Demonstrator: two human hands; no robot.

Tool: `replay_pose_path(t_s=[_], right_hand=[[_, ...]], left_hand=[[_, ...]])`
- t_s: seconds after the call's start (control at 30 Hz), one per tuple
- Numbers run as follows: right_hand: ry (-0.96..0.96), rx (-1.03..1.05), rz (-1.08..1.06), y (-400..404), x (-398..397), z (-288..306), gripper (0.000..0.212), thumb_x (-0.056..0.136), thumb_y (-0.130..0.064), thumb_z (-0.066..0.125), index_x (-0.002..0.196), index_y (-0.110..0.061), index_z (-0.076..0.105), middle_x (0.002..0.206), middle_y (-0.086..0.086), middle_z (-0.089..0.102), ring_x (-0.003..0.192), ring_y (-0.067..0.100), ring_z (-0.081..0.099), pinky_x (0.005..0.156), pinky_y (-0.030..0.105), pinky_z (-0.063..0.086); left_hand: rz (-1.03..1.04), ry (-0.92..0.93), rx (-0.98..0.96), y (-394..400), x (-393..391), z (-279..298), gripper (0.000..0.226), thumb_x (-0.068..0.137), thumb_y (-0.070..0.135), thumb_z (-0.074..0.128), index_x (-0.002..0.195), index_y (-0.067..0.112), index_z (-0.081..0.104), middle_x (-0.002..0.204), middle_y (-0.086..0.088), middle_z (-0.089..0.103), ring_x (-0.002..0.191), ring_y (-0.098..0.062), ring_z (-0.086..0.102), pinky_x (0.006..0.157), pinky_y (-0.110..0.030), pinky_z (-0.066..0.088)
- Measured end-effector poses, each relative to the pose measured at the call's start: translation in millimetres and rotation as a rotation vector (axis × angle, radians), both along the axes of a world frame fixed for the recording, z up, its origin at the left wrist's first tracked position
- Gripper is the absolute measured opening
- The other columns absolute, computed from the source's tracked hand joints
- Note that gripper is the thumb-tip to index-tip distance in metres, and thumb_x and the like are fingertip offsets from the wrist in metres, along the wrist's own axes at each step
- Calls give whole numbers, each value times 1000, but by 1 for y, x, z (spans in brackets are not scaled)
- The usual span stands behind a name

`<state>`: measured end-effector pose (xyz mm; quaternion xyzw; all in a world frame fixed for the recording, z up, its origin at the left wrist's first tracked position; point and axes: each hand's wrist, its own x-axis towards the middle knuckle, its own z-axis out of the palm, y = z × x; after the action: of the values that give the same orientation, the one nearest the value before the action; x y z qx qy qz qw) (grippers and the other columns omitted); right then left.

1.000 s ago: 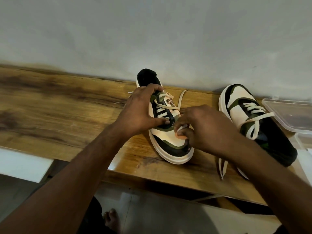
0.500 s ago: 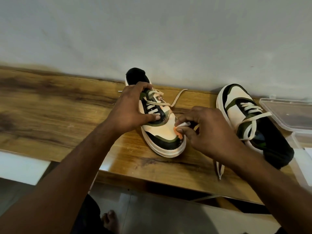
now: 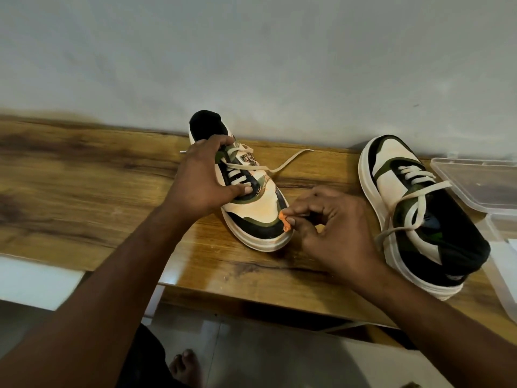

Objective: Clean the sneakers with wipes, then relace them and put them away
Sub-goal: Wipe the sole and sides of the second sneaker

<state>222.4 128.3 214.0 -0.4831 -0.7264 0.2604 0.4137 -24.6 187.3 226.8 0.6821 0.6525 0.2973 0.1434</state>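
stage: cleaning, early | L hand grips near sneaker | R hand pinches orange-stained wipe at toe | 2nd sneaker untouched | relace + stow left

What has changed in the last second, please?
The right hand, pinching a small orange-stained wipe, slid from the toe top of the white, green and black sneaker to its right toe edge. The left hand still grips the laces; the second sneaker stayed put.
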Motion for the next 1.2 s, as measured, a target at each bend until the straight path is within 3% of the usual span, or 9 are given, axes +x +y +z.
replay_pose_path(t_s=[0.1, 0.23, 0.5, 0.73, 0.9, 1.0, 1.1, 1.2], right_hand=[[37, -35, -64, 5, -2, 0, 28, 77, 5, 85, 89, -20, 84, 89, -14, 73, 83, 3, 70, 68, 8, 51], [-11, 83, 3, -9, -10, -1, 24, 77, 5, 84, 91, -15, 84, 91, -9, 73, 83, 7, 69, 69, 21, 59], [-131, 381, 127, -29, -17, -17, 13, 82, 7, 79, 93, -2, 80, 98, 7, 70, 85, 15, 68, 70, 28, 57], [144, 118, -119, -24, -23, -17, 21, 79, 7, 83, 90, -11, 80, 91, -6, 71, 84, 10, 69, 69, 21, 56], [282, -93, -222, -14, -26, -21, 24, 85, 1, 80, 91, -22, 81, 88, -10, 76, 84, 11, 74, 75, 37, 64], [93, 168, -104, -21, -24, -15, 19, 84, 7, 80, 94, -10, 80, 96, -1, 72, 88, 9, 68, 74, 19, 56], [-163, 446, 111, -25, -19, -19, 18, 84, 10, 76, 100, 2, 78, 105, 13, 69, 95, 20, 65, 76, 30, 56], [-384, 570, 237, -26, -21, -31, 19, 91, 5, 72, 109, 7, 75, 113, 23, 69, 98, 33, 66, 76, 42, 57]], left_hand=[[4, 31, -4, 0, 4, -1, 95, 66, 39, 96, 147, 30, 47, 145, -2, 52, 133, -20, 47, 103, -31, 39], [24, 25, -6, 3, -3, -5, 96, 64, 40, 97, 146, 30, 48, 144, -2, 52, 131, -19, 49, 101, -29, 38], [3, 46, -35, 4, -6, -3, 97, 65, 39, 97, 148, 30, 46, 148, -1, 52, 134, -20, 49, 103, -33, 41], [16, 53, -32, 3, -5, -3, 96, 66, 40, 97, 147, 30, 46, 148, -2, 52, 133, -21, 50, 102, -31, 39], [34, 45, -22, 4, -4, -5, 96, 65, 41, 97, 146, 30, 46, 147, -2, 52, 132, -20, 51, 100, -29, 38], [53, 34, -9, 4, -3, -7, 96, 63, 42, 97, 144, 31, 47, 145, -1, 53, 130, -18, 52, 98, -28, 39], [57, 28, -4, 4, -3, -9, 96, 62, 42, 97, 144, 31, 48, 144, -1, 54, 129, -18, 53, 98, -29, 41], [33, 22, -12, 4, -5, -7, 96, 63, 41, 98, 145, 31, 48, 144, -2, 55, 129, -18, 53, 100, -31, 43]])
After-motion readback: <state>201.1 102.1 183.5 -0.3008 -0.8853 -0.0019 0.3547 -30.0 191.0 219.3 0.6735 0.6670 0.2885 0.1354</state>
